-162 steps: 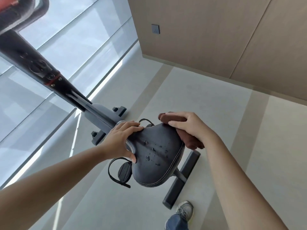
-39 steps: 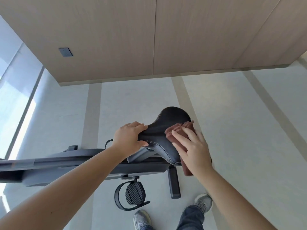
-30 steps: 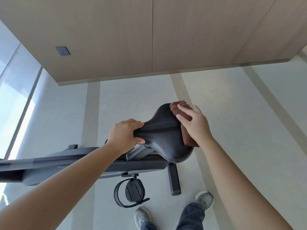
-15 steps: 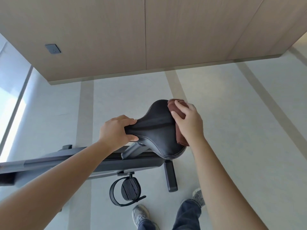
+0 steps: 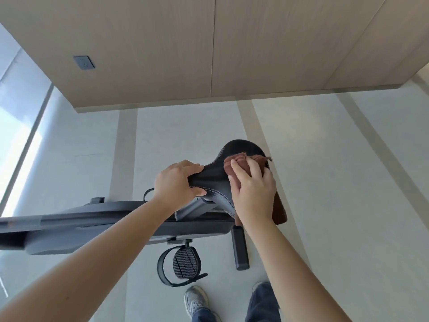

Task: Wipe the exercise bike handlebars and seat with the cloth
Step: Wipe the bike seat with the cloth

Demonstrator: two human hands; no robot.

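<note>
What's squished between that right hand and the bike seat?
The brown cloth, pressed under the right hand against the seat; the head view shows it.

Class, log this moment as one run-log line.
step: seat wipe | left hand: grips seat nose | right hand: presses cloth on seat

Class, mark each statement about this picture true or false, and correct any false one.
1. The left hand grips the narrow front end of the seat. True.
2. The right hand presses the cloth onto the seat. True.
3. The cloth is blue. False: it is reddish-brown.
4. The person is sitting down. False: they stand, both shoes on the floor near the pedal.
</note>
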